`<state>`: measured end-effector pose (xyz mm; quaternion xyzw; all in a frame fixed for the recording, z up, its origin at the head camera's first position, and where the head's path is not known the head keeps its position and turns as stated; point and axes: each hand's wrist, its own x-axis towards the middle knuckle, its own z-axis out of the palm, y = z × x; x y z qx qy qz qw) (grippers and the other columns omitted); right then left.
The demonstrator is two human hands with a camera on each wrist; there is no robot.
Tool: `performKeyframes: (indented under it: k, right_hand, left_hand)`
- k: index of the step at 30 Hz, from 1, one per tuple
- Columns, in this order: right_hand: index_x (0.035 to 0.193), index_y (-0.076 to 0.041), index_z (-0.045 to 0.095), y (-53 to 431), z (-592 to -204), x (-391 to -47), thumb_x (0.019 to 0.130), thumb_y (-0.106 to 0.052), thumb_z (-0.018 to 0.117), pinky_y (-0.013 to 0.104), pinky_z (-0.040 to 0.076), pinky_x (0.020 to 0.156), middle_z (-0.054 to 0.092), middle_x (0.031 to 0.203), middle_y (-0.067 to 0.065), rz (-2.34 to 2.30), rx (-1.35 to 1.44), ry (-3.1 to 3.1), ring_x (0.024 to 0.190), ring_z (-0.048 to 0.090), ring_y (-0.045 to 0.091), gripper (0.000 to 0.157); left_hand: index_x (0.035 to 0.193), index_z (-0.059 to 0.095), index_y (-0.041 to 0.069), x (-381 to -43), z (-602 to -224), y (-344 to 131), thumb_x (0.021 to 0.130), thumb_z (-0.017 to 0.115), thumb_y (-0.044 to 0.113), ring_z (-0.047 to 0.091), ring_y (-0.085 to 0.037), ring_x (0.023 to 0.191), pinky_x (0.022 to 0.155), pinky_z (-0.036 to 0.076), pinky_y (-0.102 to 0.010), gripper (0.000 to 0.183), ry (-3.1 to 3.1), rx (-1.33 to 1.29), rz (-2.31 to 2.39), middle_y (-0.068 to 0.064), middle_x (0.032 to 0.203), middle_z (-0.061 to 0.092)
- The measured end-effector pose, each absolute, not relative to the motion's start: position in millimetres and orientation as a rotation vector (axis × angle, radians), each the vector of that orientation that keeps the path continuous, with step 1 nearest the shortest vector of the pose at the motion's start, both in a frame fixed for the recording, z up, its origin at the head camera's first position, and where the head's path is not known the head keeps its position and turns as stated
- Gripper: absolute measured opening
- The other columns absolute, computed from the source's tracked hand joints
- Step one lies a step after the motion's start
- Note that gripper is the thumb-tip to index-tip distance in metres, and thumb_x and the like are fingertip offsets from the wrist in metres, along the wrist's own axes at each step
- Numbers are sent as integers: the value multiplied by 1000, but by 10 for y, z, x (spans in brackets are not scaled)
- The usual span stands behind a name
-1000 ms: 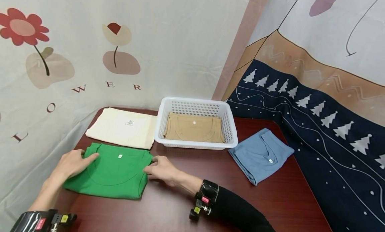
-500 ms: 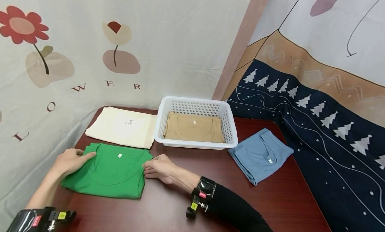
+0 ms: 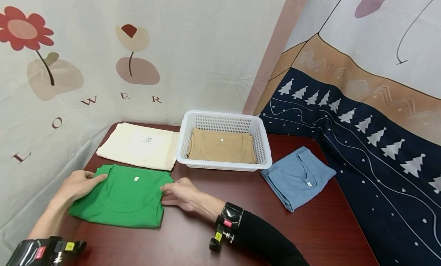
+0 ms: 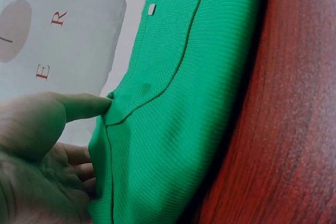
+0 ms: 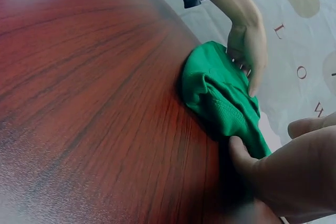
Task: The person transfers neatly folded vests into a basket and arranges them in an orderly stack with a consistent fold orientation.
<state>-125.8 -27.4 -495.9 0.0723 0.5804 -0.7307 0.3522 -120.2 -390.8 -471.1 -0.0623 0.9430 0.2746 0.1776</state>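
Note:
A folded green shirt (image 3: 120,201) with a small white neck label lies at the left of the table. My left hand (image 3: 77,185) grips its left edge. In the left wrist view, the thumb (image 4: 86,106) lies on top of the cloth and the other fingers go behind it. At the opposite edge, my right hand (image 3: 182,195) pinches the green fabric, with its fingers partly hidden. From the right wrist view, the shirt's side (image 5: 220,98) shows bunched layers between both hands. The shirt seems slightly raised at its sides; how far, I cannot tell.
Behind the green shirt lies a folded cream garment (image 3: 138,145). A white plastic basket (image 3: 224,165) at the back middle holds a folded tan shirt (image 3: 222,147). To the right is a folded blue shirt (image 3: 299,178). Printed curtains (image 3: 206,59) hang behind the reddish-brown table (image 3: 248,193).
The green shirt has shifted slightly left together with both hands. My right hand's fingers have drawn in closer on the shirt's right edge. The basket and other garments have stayed put.

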Motion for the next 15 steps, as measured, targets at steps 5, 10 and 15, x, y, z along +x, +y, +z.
performKeyframes:
  k: [5,10,15]
  right_hand:
    - [116,9,72,-324,-4979,-1283,99,-1,77,51,68,106,72,104,11,-1874,182,1529,98,81,25,20]
    - [111,5,75,-370,-4986,-1295,101,-3,78,50,68,103,77,105,12,-1844,174,1554,99,82,24,14]
    - [103,-2,77,-398,-4983,-1294,101,-8,80,48,71,96,80,100,12,-1784,151,1624,97,84,23,8]
  left_hand:
    - [152,42,-31,-1202,-4710,-3918,120,45,51,50,-73,136,102,56,-71,88,2658,-167,799,-55,155,43]
    - [151,45,-30,-1208,-4709,-3939,120,45,52,52,-72,135,100,58,-68,88,2636,-166,805,-55,155,44]
    - [149,49,-28,-1211,-4719,-3944,120,45,52,55,-69,133,97,59,-64,86,2627,-168,808,-54,153,47]
